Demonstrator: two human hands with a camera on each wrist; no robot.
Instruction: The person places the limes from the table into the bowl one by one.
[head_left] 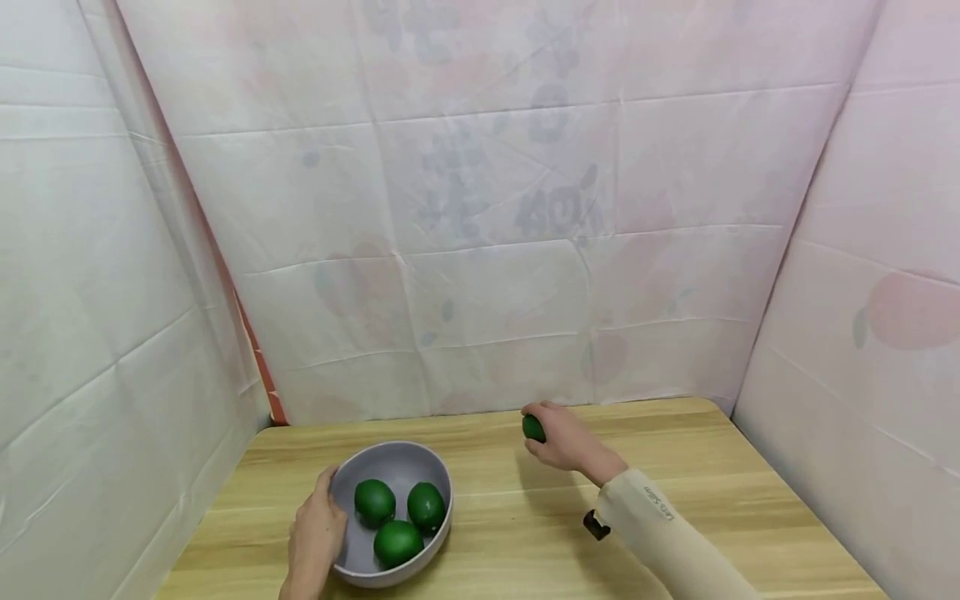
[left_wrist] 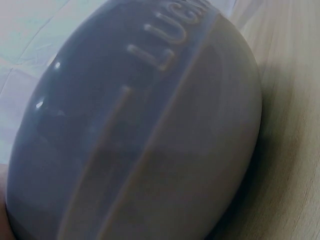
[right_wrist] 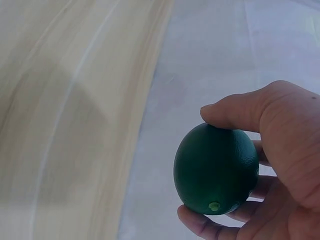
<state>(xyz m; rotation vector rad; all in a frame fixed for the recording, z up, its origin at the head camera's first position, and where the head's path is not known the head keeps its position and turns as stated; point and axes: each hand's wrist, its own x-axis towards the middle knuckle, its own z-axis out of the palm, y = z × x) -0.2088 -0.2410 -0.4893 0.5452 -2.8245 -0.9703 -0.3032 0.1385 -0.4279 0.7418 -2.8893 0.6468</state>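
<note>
A grey bowl stands on the table, with several limes in view: 3 lie inside it, among them one lime nearest the front. My left hand grips the bowl's left rim, with the thumb side against the edge. The left wrist view is mostly filled by the bowl's glossy outer wall with raised letters. Away to the right, my right hand holds another lime above the far part of the table, pinched between thumb and fingers. Its small stem end shows in the right wrist view.
The light wood table ends at a pale sheet hanging behind it. Similar sheets stand at left and right. A dark band sits at my right wrist, below the cream sleeve.
</note>
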